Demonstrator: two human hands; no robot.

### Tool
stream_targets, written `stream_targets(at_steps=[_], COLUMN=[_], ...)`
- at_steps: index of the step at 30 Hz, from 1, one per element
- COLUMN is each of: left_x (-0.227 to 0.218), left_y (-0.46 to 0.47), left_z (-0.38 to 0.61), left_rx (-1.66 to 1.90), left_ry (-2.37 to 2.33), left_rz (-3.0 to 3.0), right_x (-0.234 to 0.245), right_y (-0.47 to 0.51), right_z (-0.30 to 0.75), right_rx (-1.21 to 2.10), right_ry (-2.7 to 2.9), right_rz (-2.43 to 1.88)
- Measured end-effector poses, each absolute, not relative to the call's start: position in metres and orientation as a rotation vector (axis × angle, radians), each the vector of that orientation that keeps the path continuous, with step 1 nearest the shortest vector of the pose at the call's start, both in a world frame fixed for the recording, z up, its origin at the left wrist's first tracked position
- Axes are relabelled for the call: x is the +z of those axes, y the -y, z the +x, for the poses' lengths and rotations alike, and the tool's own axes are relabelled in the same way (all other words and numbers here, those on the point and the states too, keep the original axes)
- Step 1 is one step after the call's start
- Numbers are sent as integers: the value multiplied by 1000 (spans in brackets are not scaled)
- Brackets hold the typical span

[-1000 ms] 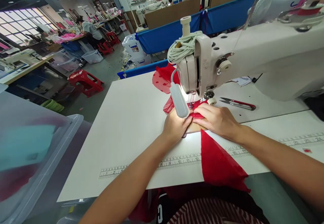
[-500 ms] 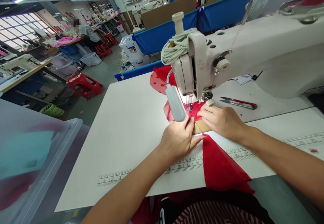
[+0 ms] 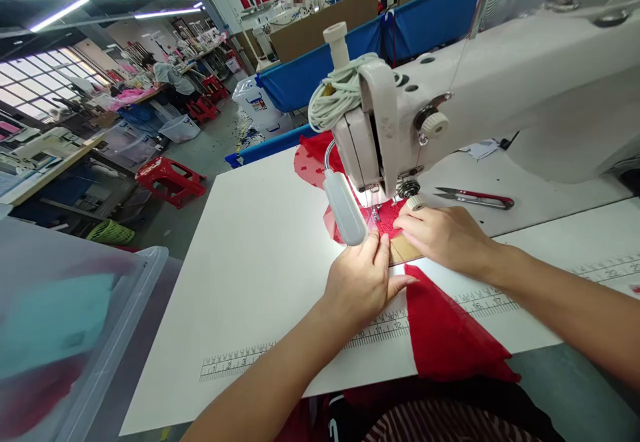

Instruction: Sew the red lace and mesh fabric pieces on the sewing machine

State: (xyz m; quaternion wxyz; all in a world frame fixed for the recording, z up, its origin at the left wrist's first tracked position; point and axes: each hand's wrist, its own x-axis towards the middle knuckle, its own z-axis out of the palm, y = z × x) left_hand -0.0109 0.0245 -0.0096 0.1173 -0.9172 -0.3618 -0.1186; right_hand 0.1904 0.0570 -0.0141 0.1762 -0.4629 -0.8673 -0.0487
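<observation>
Red lace fabric (image 3: 391, 217) lies under the presser foot (image 3: 375, 214) of a white sewing machine (image 3: 480, 89). My left hand (image 3: 359, 281) rests flat at the fabric's near left edge, fingers stretched forward and thumb out to the right. On the right side, my right hand (image 3: 447, 237) has its fingertips pinched together at the lace edge. A tan plate (image 3: 404, 250) shows between the hands. Just below them, a red fabric piece (image 3: 447, 335) hangs over the table's front edge. More sheer red fabric (image 3: 310, 162) spreads behind the needle, partly hidden by the grey lamp (image 3: 345, 209).
Thread snips (image 3: 475, 197) with a red handle lie right of the needle. A printed ruler (image 3: 240, 360) runs along the front of the white table (image 3: 250, 255). At left stands a clear plastic bin (image 3: 145, 289). A red stool (image 3: 171, 181) and co-workers are farther off.
The camera view has shifted slightly. My left hand's fingers lie flatter and closer together on the fabric. My right hand stays at the lace edge, and the fabric remains under the presser foot.
</observation>
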Motion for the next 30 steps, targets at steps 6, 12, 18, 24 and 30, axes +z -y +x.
stream_targets(at_steps=[6,12,18,24,30], left_x=[-10,-11,-14,-16,-15], left_y=[-24,-26,-29,-32,-31], left_z=[-11,-10,-10,-10,-10], left_rx=[-310,-309,-284,-295,-346], left_ry=[1080,1081,1102,1080,1165], left_rz=[-2658,-2646,-2647,-2615,-2601], right_x=[-13,-14,-15,-16,-14], right_y=[-58,-61,-64,-65,-61], right_z=[189,189,189,186,186], right_rx=[-215,-241,-281,-287,-239], right_ry=[2434,2451,2438,2397,2381], right_rz=[-1305,-1326,-1355,-1389,-1298])
